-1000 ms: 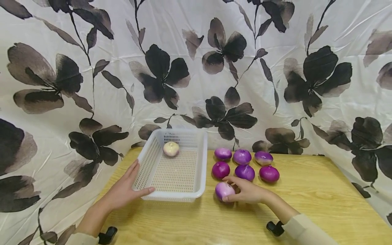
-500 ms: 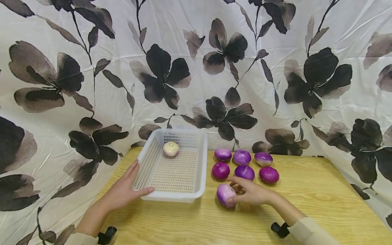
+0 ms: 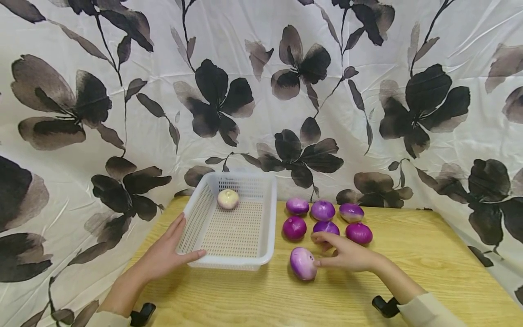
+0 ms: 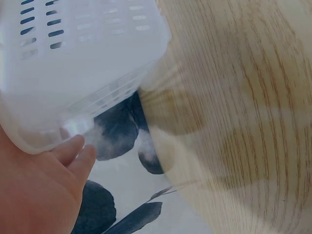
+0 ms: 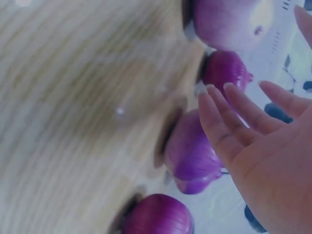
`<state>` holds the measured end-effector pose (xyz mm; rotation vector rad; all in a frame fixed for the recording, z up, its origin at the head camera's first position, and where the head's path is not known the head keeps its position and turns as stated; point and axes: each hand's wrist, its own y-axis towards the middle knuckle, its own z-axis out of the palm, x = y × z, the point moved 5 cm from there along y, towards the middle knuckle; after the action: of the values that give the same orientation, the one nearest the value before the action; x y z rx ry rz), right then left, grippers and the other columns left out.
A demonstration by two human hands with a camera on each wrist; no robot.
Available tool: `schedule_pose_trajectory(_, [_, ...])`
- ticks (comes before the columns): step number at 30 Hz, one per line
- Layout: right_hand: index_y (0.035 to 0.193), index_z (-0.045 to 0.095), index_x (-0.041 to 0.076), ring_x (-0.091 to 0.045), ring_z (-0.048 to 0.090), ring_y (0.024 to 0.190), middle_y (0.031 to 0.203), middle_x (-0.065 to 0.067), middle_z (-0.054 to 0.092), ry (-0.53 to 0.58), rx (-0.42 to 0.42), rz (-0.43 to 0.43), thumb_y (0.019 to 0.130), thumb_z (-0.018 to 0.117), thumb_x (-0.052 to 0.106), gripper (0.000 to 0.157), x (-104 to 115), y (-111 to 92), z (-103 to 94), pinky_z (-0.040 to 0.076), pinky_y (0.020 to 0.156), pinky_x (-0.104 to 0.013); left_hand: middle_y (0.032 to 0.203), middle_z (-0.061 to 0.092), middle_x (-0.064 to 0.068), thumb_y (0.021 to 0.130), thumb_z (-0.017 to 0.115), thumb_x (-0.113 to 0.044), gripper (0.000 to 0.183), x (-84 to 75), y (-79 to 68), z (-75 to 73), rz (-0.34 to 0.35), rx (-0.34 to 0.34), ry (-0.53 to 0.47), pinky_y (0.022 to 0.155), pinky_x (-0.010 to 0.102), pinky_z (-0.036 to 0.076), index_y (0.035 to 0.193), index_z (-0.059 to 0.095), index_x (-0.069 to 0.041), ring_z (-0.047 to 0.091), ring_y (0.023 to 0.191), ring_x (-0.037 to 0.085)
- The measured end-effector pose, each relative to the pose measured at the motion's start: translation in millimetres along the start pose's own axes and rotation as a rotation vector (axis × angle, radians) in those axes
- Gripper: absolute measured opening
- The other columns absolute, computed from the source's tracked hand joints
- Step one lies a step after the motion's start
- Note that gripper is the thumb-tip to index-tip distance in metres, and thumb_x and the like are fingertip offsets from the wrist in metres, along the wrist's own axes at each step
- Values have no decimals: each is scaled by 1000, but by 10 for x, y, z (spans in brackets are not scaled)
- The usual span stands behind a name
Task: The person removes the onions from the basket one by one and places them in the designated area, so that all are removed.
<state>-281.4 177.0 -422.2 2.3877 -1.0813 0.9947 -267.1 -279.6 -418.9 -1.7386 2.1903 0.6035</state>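
Observation:
My left hand rests at the near left corner of a white plastic basket, its thumb along the front rim and its fairly straight fingers against the outer left wall. In the left wrist view, two fingertips touch the basket's side. One pale peeled onion sits inside, toward the back. To the basket's right, a purple-and-white onion lies tilted on the table. Beside it my right hand has its fingers spread, thumb tip right at the onion's edge. The right wrist view shows nothing between those fingers.
Behind the right hand, several red onions stand in two rows on the wooden table, a dark one at the front left and another at the front right. A floral cloth hangs behind the table.
My right hand has let go of the near onion and drawn back to the right. That onion has turned and shifted slightly toward me. The left hand and basket look the same.

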Motion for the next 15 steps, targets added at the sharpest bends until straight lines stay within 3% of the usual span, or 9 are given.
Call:
schedule_pose_trajectory(6, [142, 52, 9, -36, 60, 116, 133, -9, 60, -46, -31, -31, 96, 73, 37, 59, 107, -22, -108, 57, 89, -44, 170, 5, 23, 84, 70, -70, 123, -11, -5, -6, 1, 3, 2, 112, 72, 29, 162, 9, 4, 23, 148, 54])
schedule_pose_trajectory(15, [147, 47, 5, -38, 63, 116, 136, -15, 60, -50, -51, -75, 98, 71, 32, 61, 266, 39, -254, 56, 95, -50, 170, 5, 21, 84, 70, -69, 122, 9, -20, 6, -4, -2, -8, 112, 72, 30, 163, 9, 1, 24, 148, 54])
